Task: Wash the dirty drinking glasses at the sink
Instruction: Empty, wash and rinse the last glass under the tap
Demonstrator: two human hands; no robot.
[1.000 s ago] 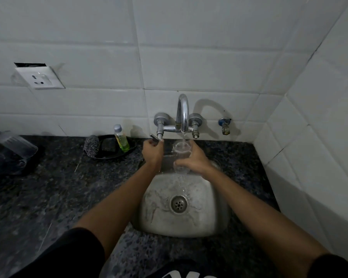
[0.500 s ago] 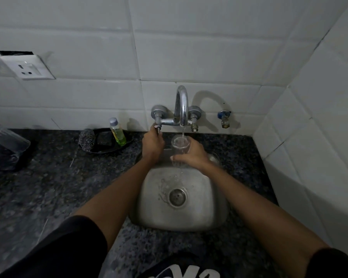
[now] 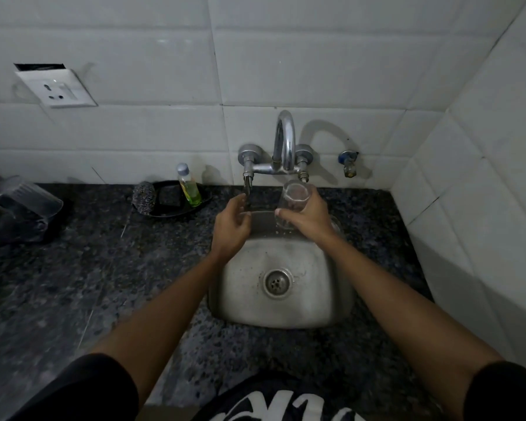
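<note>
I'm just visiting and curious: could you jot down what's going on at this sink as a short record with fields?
place: small steel sink set in a dark speckled counter, white tiled walls
right hand: holds a clear drinking glass upright under the tap spout
left hand: empty, just below the left tap handle
water: no stream visible
left of sink: black dish with a scrubber and a bottle of green liquid
wall: white power socket
</note>
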